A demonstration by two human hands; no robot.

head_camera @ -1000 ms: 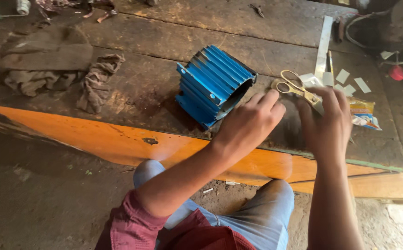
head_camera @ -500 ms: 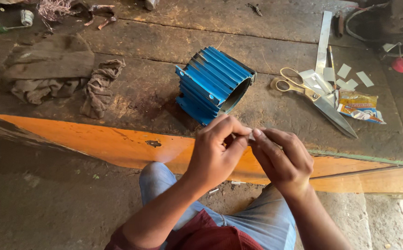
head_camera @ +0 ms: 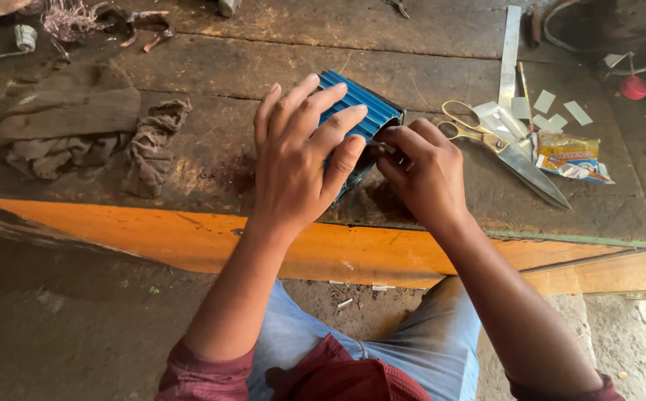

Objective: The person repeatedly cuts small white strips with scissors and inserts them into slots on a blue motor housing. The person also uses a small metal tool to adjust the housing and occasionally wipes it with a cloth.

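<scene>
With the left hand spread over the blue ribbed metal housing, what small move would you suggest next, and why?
Probably ease the small pale strip pinched in the right hand into the open end of the blue ribbed metal housing. The left hand already steadies it on the wooden bench, and the fingertips sit right at the opening.

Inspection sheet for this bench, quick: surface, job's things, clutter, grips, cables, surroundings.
Surface: worn dark wooden bench with an orange front edge.
Job's things: blue ribbed cylindrical housing lying on its side, open end toward the person.
Clutter: scissors, metal strip, small cut paper pieces, yellow packet, dirty rags, tangle of fine wire.
Grips: left hand laid over the housing, fingers spread; right hand pinches something small at the housing's open end, too small to identify.
Cables: dark cable loop at the far right corner.
Surroundings: dirt floor below; person seated, in jeans.
</scene>
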